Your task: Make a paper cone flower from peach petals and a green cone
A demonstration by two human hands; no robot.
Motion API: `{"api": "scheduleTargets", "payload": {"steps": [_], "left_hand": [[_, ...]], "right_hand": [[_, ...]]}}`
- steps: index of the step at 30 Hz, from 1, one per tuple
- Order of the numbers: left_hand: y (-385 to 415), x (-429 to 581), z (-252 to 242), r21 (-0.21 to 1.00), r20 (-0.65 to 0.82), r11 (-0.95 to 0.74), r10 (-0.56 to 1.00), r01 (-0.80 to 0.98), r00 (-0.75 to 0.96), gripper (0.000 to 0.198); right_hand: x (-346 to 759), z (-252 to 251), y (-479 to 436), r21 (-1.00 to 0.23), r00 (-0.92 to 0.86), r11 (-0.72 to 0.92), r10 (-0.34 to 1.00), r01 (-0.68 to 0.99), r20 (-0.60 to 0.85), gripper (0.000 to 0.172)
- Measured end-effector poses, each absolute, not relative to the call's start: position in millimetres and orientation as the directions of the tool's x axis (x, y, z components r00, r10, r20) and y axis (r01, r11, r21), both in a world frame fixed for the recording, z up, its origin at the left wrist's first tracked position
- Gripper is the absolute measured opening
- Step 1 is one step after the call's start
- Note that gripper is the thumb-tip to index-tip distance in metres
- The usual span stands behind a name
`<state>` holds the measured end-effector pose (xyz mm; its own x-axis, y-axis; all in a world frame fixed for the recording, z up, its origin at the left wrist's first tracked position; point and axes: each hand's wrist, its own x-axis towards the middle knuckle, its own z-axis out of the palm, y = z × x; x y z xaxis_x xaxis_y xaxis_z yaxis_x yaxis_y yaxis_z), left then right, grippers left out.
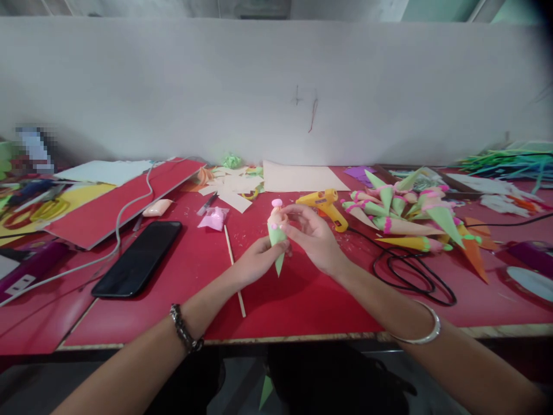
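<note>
Over the middle of the red table my left hand is closed around a small light-green paper cone, point down, with a pink ball on top. My right hand pinches the cone's upper part from the right, fingers curled on it. A yellow glue gun lies just behind my right hand, its black cord looping off to the right. A thin wooden stick lies left of my left hand.
A pile of finished green, yellow and orange cones lies at the right. A black phone and a small pink bag lie to the left, near a red board and a grey cable. Paper scraps sit at the back.
</note>
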<state>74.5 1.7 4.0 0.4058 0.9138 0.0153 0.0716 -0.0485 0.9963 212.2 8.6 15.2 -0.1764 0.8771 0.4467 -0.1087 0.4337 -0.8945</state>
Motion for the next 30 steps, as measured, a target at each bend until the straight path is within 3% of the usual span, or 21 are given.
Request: {"api": "scheduleTargets", "payload": {"steps": [5,10,30], "left_hand": [[1.2,74.4,4.9,0.992,0.064,-0.104,0.907,0.074,0.417,0.018],[0.8,73.7,4.9,0.99,0.054,-0.104,0.91,0.1,0.411,0.02],[1.0,74.7,5.0,0.994,-0.004,-0.043,0.906,0.102,0.424,0.017]], "right_hand": [[212.3,11.5,10.9,-0.938,-0.191,0.318,0.921,-0.141,0.341,0.034],[212.7,10.6,11.7,-0.956,-0.253,0.246,0.926,-0.162,0.281,0.033],[211.3,9.2,12.1,-0.938,-0.249,0.232,0.922,-0.257,0.297,0.031]]}}
